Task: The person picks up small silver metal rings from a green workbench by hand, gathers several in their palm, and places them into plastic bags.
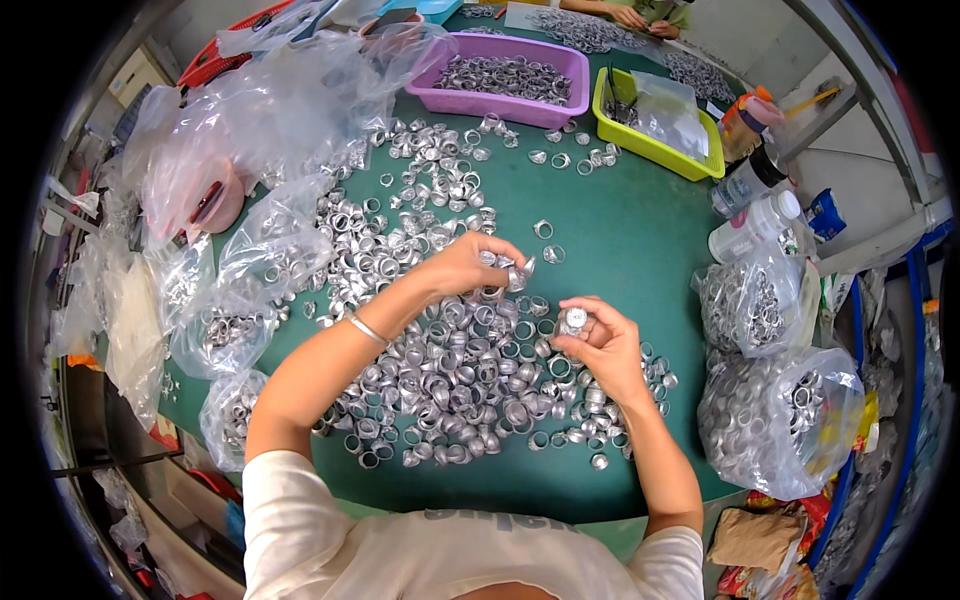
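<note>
A large heap of small silver metal rings (450, 360) covers the middle of a green table (620, 230). My left hand (475, 265) reaches out over the heap with its fingers closed around several rings at its far edge. My right hand (600, 345) is raised just above the heap's right side and pinches a single silver ring (574, 320) between thumb and fingers. A thin bracelet (368, 329) circles my left wrist.
A purple tray (560, 60) of rings and a yellow-green tray (690, 160) stand at the back. Clear bags of rings (780, 420) sit at the right, more bags (240, 330) at the left. Two white bottles (755, 225) stand right. Another person's hands (640, 15) work at the far edge.
</note>
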Action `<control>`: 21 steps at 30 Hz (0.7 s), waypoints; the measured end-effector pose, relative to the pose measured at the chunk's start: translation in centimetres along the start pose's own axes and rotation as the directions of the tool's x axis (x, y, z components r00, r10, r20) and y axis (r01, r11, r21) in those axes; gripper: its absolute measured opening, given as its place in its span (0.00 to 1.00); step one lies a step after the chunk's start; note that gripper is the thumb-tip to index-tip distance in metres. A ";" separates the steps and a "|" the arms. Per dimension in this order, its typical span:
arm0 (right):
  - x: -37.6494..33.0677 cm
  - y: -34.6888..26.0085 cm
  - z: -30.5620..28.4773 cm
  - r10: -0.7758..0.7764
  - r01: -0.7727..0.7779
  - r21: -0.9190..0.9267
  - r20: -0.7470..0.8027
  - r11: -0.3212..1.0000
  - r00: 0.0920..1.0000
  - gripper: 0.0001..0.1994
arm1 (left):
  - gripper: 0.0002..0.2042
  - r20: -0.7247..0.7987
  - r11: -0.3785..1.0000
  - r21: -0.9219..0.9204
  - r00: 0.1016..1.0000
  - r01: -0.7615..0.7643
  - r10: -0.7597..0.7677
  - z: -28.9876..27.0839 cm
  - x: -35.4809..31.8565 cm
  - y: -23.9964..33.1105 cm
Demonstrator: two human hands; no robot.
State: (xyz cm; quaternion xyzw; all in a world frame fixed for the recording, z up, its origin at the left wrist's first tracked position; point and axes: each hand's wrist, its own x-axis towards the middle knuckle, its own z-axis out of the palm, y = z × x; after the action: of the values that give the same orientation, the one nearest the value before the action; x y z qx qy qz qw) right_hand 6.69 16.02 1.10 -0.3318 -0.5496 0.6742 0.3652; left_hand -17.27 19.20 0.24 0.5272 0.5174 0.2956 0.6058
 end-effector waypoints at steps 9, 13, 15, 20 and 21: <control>-0.8 -0.3 1.6 -0.156 0.152 -0.244 0.005 0.958 0.988 0.19 | 0.11 0.175 0.880 -0.468 0.985 0.080 0.004 1.7 -4.3 0.6; -1.0 -0.8 2.2 -0.135 0.130 -0.254 -0.003 0.958 0.991 0.19 | 0.12 0.190 0.844 -0.532 0.981 0.064 0.046 2.4 -5.1 -0.1; -1.1 -0.7 2.4 -0.107 0.103 -0.139 -0.025 0.985 0.994 0.19 | 0.13 0.198 0.833 -0.552 0.977 0.049 0.073 2.6 -5.2 -0.5; -1.2 -1.5 2.2 0.166 -0.164 0.061 -0.033 0.985 0.986 0.17 | 0.13 0.244 0.800 -0.591 0.968 0.105 0.053 2.7 -5.7 -0.6; -1.1 -1.4 2.3 0.172 -0.170 0.052 -0.040 0.984 0.984 0.17 | 0.13 0.252 0.792 -0.598 0.967 0.121 0.043 2.7 -5.8 -0.6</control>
State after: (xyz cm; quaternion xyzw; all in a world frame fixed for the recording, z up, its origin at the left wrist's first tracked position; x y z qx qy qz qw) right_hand 5.54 14.12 2.94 -0.3836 -0.4942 0.7088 0.3260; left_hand -16.48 12.91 1.23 0.3264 0.3242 0.3641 0.8098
